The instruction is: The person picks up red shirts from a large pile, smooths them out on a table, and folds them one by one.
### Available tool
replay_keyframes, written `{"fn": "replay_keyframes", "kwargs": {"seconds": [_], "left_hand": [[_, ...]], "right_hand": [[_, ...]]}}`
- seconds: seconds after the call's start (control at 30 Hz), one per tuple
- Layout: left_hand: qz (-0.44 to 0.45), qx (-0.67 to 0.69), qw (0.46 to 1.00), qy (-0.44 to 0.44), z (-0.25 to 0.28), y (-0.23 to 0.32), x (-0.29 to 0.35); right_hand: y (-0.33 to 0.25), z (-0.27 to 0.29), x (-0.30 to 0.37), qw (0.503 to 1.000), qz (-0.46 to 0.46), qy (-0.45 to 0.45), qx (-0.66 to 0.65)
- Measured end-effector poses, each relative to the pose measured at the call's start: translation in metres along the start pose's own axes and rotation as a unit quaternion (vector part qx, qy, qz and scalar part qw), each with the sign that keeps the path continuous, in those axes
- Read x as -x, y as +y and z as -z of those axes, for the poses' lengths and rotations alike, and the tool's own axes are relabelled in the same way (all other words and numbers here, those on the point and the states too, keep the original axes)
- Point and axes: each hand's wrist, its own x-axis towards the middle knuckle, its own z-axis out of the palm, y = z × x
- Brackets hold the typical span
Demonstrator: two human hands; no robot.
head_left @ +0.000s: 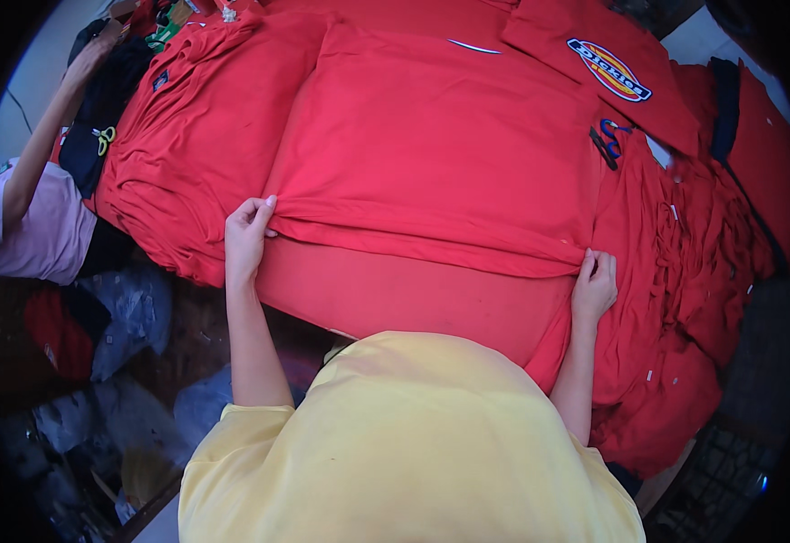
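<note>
A red T-shirt [440, 154] lies spread flat before me, with a small white curved mark near its far end. Its near edge is gathered into a folded band that runs between my hands. At the left end of that band, my left hand [248, 237] pinches the cloth between thumb and fingers. My right hand [597, 282] grips the right end the same way, slightly nearer to me. Below the band shows a flat red surface [395, 285]; whether it is cloth or the table top I cannot tell.
Red garments are heaped at left [205, 145] and right [675, 271]. A folded red garment [594, 68] with a printed badge lies at the far right, near blue-and-black-handled scissors [608, 143]. Another person's arm [51, 136] reaches in at left, by yellow-handled scissors [104, 139]. Plastic bags [132, 312] lie below.
</note>
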Motion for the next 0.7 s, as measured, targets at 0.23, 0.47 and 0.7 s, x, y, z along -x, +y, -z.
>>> {"fn": "replay_keyframes", "kwargs": {"seconds": [0.23,0.47,0.7], "left_hand": [[-0.003,0.012,1.0,-0.003,0.001,-0.001,0.002],[-0.018,0.034,0.999,-0.027,0.0,-0.007,-0.001],[-0.052,0.025,0.998,-0.025,0.01,-0.018,0.002]], "right_hand": [[0.001,-0.001,0.0,1.0,0.017,0.008,-0.001],[0.014,0.003,0.0,0.998,0.001,-0.007,-0.068],[0.009,0.034,-0.032,0.984,-0.004,-0.14,-0.106]]}}
